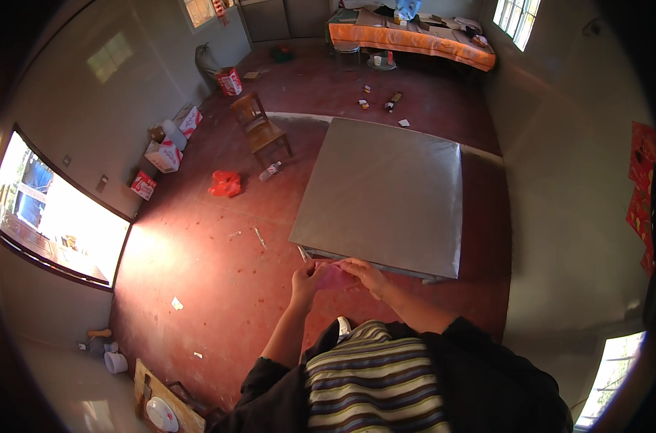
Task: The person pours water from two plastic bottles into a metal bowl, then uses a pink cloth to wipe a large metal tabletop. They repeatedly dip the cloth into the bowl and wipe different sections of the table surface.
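A thin pink sheet (332, 277), cloth or plastic, is stretched between my two hands in front of my body. My left hand (304, 279) pinches its left end. On the other side, my right hand (365, 274) grips the upper right part, the fingers bent over its edge. Both hands are near the front edge of a large grey metal-looking table (385, 195), whose top is smooth. Some of the sheet is hidden behind my fingers.
A wooden chair (262, 127), a plastic bottle (270, 171) and a red plastic bag (225, 184) are on the floor left of the table. Cartons (164, 155) line the left wall by a bright doorway (68, 211). An orange-draped table (409, 40) stands at the back.
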`<state>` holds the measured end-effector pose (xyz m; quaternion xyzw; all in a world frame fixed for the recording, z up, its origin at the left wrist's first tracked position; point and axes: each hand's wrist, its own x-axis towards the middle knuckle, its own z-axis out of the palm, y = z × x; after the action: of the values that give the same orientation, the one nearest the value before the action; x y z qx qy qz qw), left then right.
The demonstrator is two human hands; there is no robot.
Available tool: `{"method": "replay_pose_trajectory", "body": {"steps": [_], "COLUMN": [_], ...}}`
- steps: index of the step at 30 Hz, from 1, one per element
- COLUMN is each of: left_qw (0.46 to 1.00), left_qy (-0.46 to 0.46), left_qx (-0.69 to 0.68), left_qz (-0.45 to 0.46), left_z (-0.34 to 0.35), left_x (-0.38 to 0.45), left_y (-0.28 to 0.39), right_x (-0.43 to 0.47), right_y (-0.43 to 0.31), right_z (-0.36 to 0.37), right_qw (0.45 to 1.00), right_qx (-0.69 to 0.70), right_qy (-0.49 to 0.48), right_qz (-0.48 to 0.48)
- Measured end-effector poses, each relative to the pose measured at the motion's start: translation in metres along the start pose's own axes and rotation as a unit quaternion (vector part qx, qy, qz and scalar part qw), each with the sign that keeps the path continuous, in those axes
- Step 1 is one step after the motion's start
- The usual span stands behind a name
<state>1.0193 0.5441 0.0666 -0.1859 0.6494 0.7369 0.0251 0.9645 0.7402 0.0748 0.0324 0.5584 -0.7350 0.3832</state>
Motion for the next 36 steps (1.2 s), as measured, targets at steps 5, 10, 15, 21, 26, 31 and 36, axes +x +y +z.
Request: {"method": "replay_pose_trajectory", "body": {"steps": [5, 10, 15, 21, 26, 31, 36], "left_qw": [0.993, 0.962, 0.929, 0.982, 0.984, 0.987, 0.985], "left_qy": [-0.088, -0.120, -0.222, -0.163, -0.165, -0.135, -0.169], "left_qx": [-0.062, -0.195, -0.194, -0.010, -0.062, 0.085, -0.035], "left_qz": [-0.049, -0.149, -0.224, -0.092, -0.041, 0.025, -0.018], "left_z": [-0.004, -0.001, -0.037, -0.020, -0.028, -0.042, -0.039], "left_x": [0.005, -0.005, 0.013, -0.011, 0.000, 0.018, 0.011], "left_y": [0.004, 0.034, -0.002, 0.043, 0.012, -0.021, 0.004], "right_x": [0.000, 0.001, 0.017, 0.013, 0.012, 0.022, 0.016], "right_y": [-0.001, -0.006, -0.008, -0.012, -0.006, -0.003, -0.004], "right_z": [-0.002, -0.003, 0.016, 0.002, 0.012, 0.007, -0.006], "right_qw": [0.984, 0.985, 0.970, 0.986, 0.993, 0.939, 0.890], "right_qx": [-0.162, -0.159, -0.178, -0.153, -0.076, -0.226, -0.308], "right_qy": [0.064, 0.045, -0.027, 0.012, 0.048, 0.139, 0.234], "right_qz": [-0.036, -0.040, -0.161, -0.062, -0.082, -0.217, -0.242]}}
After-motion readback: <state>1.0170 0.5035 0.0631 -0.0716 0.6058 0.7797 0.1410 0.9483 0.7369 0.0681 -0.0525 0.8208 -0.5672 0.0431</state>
